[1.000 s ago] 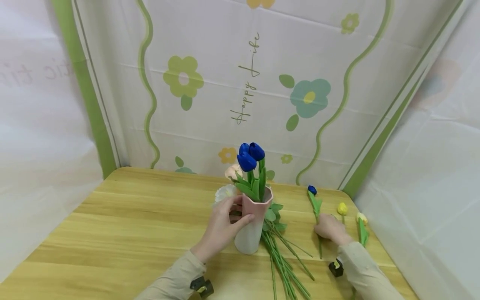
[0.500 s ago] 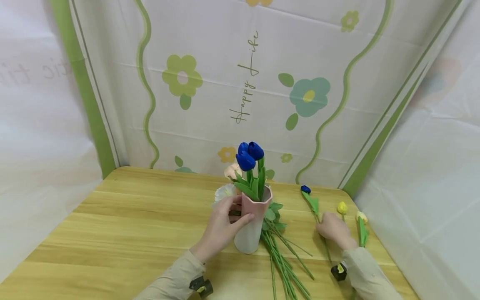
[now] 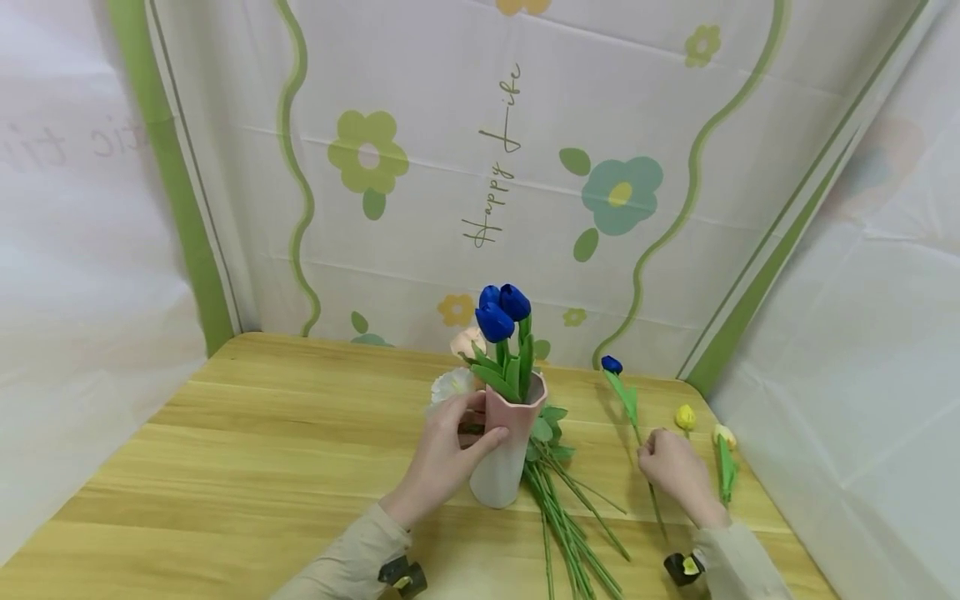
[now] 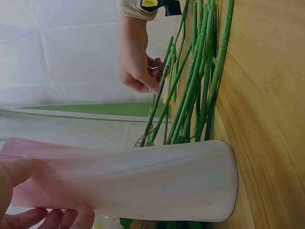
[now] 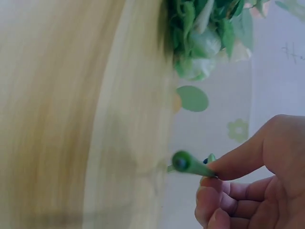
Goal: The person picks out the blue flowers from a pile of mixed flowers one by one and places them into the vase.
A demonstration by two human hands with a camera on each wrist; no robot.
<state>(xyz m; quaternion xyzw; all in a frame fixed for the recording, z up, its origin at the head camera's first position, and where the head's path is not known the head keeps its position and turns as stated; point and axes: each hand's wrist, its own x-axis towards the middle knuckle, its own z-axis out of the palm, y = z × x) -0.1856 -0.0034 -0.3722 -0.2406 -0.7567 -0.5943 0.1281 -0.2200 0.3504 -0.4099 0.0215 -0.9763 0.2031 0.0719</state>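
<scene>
My left hand grips the pink-and-white vase near its rim, thumb on the near side. The vase stands upright on the table, and several blue tulips rise from its mouth. To the right, my right hand pinches the green stem of a single blue tulip between thumb and fingers. That tulip's bud points toward the back of the table. In the right wrist view, the cut end of its stem faces the camera. The left wrist view shows the vase lengthwise, with part of my left hand at the edge.
Just right of the vase lies a bundle of green stems on the wooden table. A pale pink flower and a white flower show behind the vase. A yellow tulip and a cream tulip lie at the right edge.
My right hand has moved slightly right with the blue tulip, whose stem now leans more and appears lifted. My left hand and the vase have stayed put.
</scene>
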